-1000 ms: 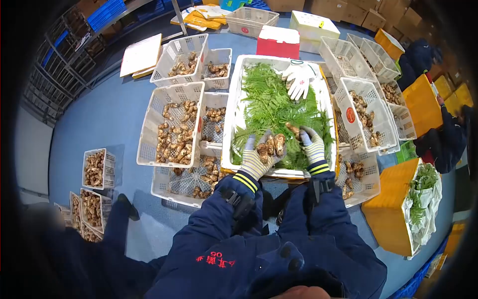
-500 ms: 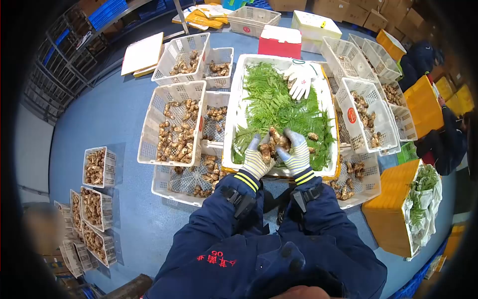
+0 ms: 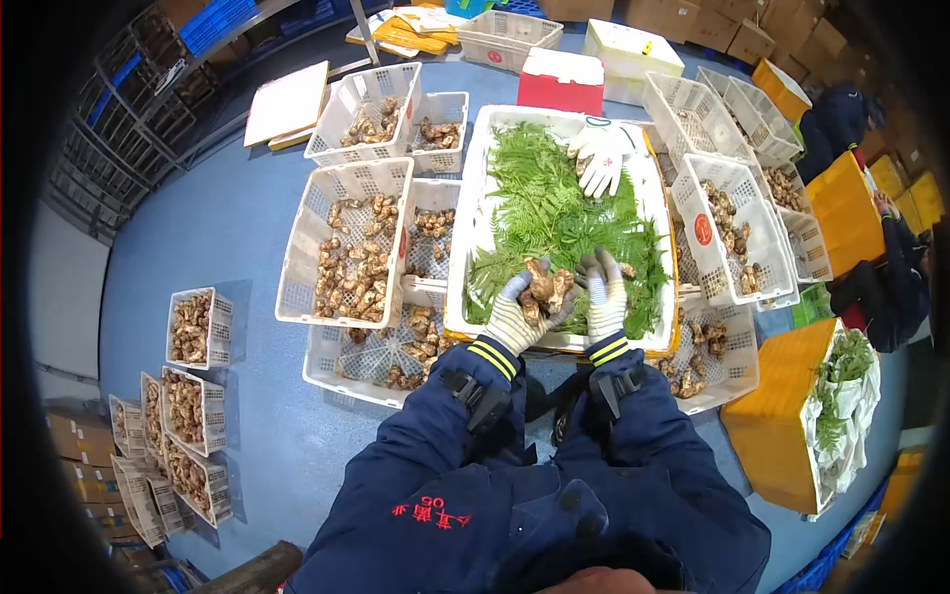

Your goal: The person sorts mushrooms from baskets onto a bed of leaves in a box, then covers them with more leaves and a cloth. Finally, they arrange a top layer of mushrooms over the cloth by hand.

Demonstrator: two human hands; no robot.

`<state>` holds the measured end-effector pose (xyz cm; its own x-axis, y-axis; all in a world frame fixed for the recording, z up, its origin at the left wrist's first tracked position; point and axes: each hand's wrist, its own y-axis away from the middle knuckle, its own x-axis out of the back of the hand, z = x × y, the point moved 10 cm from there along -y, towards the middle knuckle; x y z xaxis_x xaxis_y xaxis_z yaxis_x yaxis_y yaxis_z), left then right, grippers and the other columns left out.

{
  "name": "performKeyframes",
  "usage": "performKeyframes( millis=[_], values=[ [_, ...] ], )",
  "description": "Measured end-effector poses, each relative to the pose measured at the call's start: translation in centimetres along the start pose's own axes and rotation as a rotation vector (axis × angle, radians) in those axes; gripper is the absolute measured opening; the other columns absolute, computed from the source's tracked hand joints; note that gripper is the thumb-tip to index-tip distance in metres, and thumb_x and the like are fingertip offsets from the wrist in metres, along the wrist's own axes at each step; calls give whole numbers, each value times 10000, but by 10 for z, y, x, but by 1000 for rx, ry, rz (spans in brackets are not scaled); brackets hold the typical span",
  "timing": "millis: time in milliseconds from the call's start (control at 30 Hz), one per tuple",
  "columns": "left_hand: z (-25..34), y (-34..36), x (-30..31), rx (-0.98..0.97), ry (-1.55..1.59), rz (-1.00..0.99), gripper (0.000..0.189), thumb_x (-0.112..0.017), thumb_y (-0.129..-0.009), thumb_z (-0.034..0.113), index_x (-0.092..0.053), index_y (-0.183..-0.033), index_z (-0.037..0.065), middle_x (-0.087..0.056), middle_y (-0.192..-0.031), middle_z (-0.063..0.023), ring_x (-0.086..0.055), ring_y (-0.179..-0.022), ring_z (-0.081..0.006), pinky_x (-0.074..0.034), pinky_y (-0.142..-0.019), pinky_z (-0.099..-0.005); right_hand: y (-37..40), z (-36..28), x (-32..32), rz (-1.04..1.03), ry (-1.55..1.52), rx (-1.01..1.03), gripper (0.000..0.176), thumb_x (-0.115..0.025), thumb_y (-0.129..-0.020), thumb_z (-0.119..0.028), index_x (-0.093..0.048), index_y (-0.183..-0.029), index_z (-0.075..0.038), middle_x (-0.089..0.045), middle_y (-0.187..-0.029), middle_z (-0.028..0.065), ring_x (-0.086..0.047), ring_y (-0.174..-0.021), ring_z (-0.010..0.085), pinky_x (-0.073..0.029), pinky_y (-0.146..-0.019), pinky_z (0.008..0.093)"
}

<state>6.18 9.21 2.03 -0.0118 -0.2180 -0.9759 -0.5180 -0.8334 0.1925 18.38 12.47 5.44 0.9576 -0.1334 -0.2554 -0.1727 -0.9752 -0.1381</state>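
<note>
My left hand point(image 3: 517, 315), in a striped knit glove, is closed around a small bunch of brown-and-white mushrooms point(image 3: 547, 288). It is above the near part of a white foam box point(image 3: 458, 252) lined with green fern fronds point(image 3: 534, 203). Just right of the bunch, my right hand point(image 3: 606, 297), gloved alike, is apart from it with fingers extended and nothing visible in them. Another mushroom point(image 3: 626, 269) lies on the ferns beside the right hand. A pair of white gloves point(image 3: 600, 158) rests at the box's far right corner.
Slatted white crates of mushrooms flank the box, including a large crate point(image 3: 287, 267) at left and a tilted crate point(image 3: 782, 247) at right. An orange fern-filled box point(image 3: 767, 421) is at lower right. Other people point(image 3: 881, 287) are at far right. More crates point(image 3: 198, 332) stand on the left floor.
My right hand has come away from the mushrooms and its fingers have straightened. The bunch now rests in my left hand alone, turned slightly. A blurred shape at lower left is gone.
</note>
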Motion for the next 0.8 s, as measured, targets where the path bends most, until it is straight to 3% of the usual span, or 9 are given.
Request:
performKeyframes(
  millis=[133,267,300,367,467,600,733,800],
  values=[
    [-1,-1,-8,39,19,-110,472,-644,-871,371,-553,-1262,123,-552,-1257,-210,-543,-1140,-456,-524,-878,-572,2,21,-15,-197,122,-65,405,-538,-972,-211,-500,-1303,19,-597,-1211,129,-559,-1111,197,-412,-1007,318],
    [1,-9,20,34,-22,2,519,-638,-866,443,-546,-1272,134,-582,-1217,-155,-573,-1114,-356,-481,-915,-601,9,27,-27,-264,15,-169,433,-523,-982,-314,-544,-1263,15,-609,-1200,119,-568,-1103,187,-439,-983,322],
    [4,-6,23,-35,-96,93,524,-604,-882,466,-542,-1280,130,-586,-1213,-121,-563,-1128,-312,-428,-955,-625,10,27,-27,-275,27,-178,438,-526,-981,-320,-544,-1262,16,-607,-1204,120,-567,-1105,186,-441,-981,322],
    [0,0,7,-33,-149,65,524,-547,-902,499,-545,-1274,130,-576,-1235,-117,-546,-1154,-320,-401,-979,-631,11,31,-25,-279,74,-250,469,-537,-974,-351,-539,-1267,16,-597,-1218,121,-563,-1110,185,-447,-975,321],
    [2,-4,13,-25,-127,74,546,-442,-929,547,-545,-1276,138,-556,-1274,-120,-530,-1177,-333,-376,-996,-642,10,22,-30,-290,70,-161,491,-551,-965,-373,-533,-1274,8,-593,-1222,110,-561,-1109,182,-448,-972,318],
    [-3,0,5,16,-137,104,582,-326,-952,573,-540,-1289,150,-533,-1314,-132,-511,-1203,-342,-355,-1001,-660,9,32,-19,-259,195,-197,528,-495,-977,-443,-530,-1272,-6,-594,-1227,115,-549,-1133,197,-436,-988,342],
    [0,-4,10,10,-81,38,585,-274,-968,551,-492,-1335,151,-519,-1334,-140,-488,-1229,-348,-340,-998,-678,10,1,-31,-304,671,272,448,-489,-984,-401,-593,-1173,-8,-616,-1167,138,-563,-1105,205,-441,-964,346],
    [1,-2,7,-4,-71,36,586,-267,-972,541,-452,-1372,156,-509,-1343,-150,-480,-1236,-361,-336,-1000,-680,6,4,-25,-240,649,229,359,-530,-971,-323,-615,-1106,-1,-638,-1089,144,-580,-1051,220,-446,-933,340]
  ],
)
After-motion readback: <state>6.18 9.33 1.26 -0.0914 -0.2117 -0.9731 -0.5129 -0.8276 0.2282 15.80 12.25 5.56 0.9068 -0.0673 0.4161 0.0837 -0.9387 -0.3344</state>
